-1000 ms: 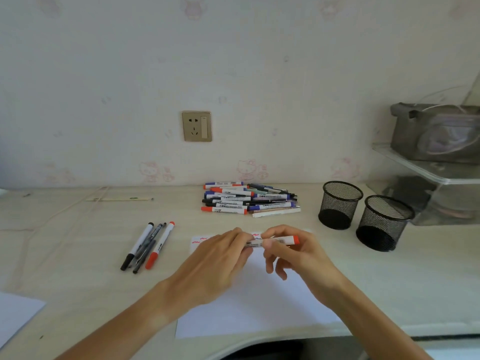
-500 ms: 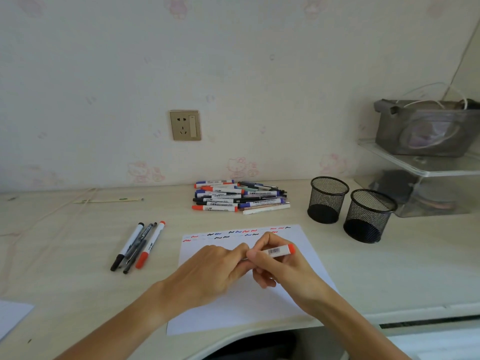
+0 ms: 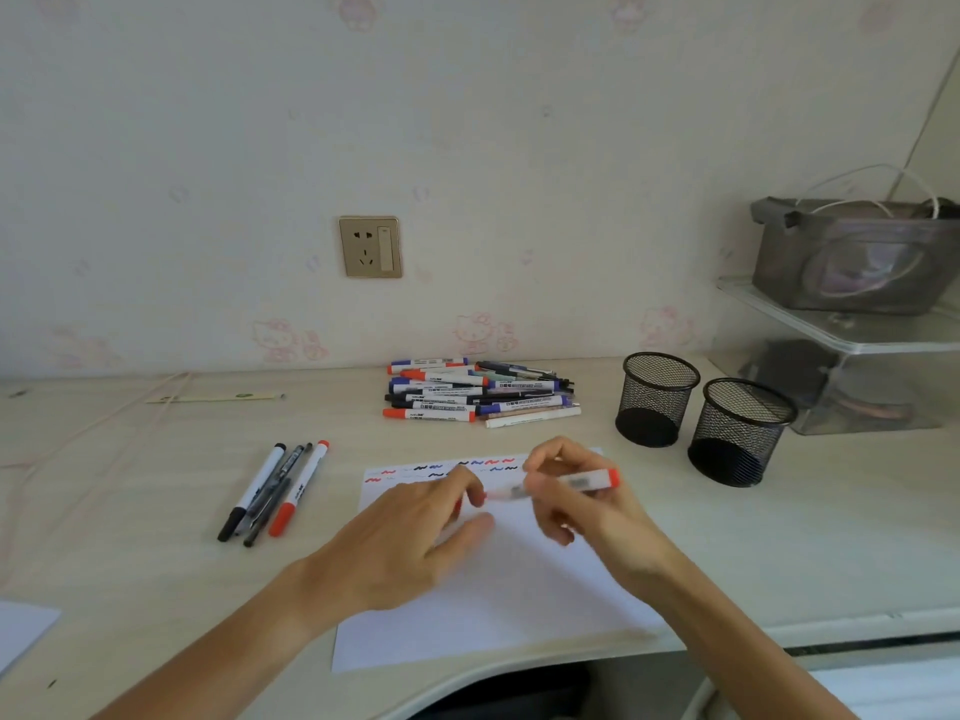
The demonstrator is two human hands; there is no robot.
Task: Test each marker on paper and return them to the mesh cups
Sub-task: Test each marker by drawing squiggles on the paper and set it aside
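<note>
Here a pale desk (image 3: pixel 130 511) meets faintly patterned wallpaper (image 3: pixel 467 122) bearing a socket (image 3: pixel 370 246).

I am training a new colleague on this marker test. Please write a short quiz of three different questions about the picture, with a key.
1. True or false: both mesh cups already hold markers.
2. Which hand holds the body of the red-ended marker? A) left hand B) right hand C) neither
3. Fill in: the group of three pens lies on the desk to the ____ of the paper.

Key
1. False; both look empty.
2. B; the right hand grips it, and the left hand is at its other end, over the paper.
3. left
</note>
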